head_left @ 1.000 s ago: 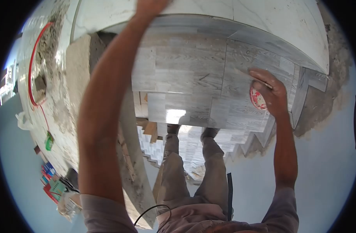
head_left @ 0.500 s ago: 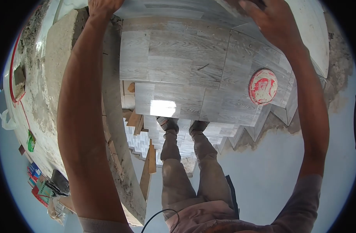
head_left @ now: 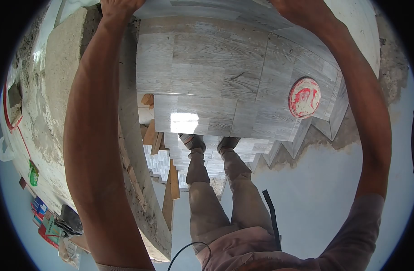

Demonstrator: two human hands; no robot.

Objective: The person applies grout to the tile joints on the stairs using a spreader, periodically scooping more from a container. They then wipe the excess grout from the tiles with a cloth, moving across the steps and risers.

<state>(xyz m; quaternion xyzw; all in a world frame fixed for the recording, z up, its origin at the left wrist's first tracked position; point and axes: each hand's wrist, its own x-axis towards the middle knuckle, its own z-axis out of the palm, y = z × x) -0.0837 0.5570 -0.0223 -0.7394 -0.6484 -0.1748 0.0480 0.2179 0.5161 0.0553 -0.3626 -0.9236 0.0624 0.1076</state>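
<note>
Hands: left hand (head_left: 122,6) and right hand (head_left: 302,10) wide apart, fingers mostly out of frame; grip cannot be told.
Wood-look riser (head_left: 207,10): between them.
Red-smeared disc (head_left: 304,97): flat on the tread (head_left: 207,67).
Technique: likely even reach, 2 shoes (head_left: 192,142) planted.

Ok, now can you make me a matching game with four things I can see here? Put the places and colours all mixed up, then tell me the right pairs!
Things:
1. Round disc
2. Small packet
3. Left hand and right hand
4. Shoes

Places and colours:
A. At the top edge of the picture
B. Dark, at the ends of the legs
C. Red and whitish, on grey wood-look tiles
D. Mostly green, far over on the picture's left side

Right pairs: 1-C, 2-D, 3-A, 4-B
</note>
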